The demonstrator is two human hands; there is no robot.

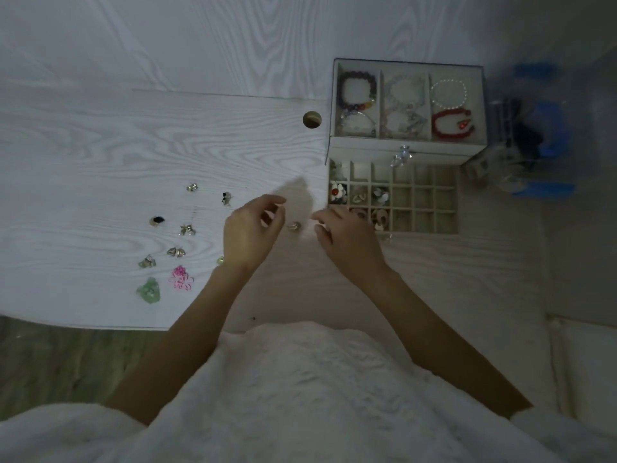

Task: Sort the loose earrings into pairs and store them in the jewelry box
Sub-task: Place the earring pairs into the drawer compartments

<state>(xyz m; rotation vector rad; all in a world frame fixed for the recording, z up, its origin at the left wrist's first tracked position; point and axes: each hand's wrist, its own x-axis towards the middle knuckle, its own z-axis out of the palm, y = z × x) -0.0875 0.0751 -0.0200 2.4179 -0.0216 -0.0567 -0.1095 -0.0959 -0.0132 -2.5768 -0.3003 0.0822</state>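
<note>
Your left hand (253, 228) pinches something too small to name; your right hand (340, 233) curls, seemingly empty. The small earring (294, 226) between them may roll off the bench (100, 145) if nudged.

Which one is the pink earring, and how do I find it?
Start at the white wood-grain table and look at the loose earrings near its front edge. The pink looped flower-shaped earring lies just right of the pale green translucent one; nothing else there is pink.

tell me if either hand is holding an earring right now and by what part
Cannot be told. The left hand and right hand both have curled fingers, but nothing shows in them. A small earring lies on the table between them.
</note>
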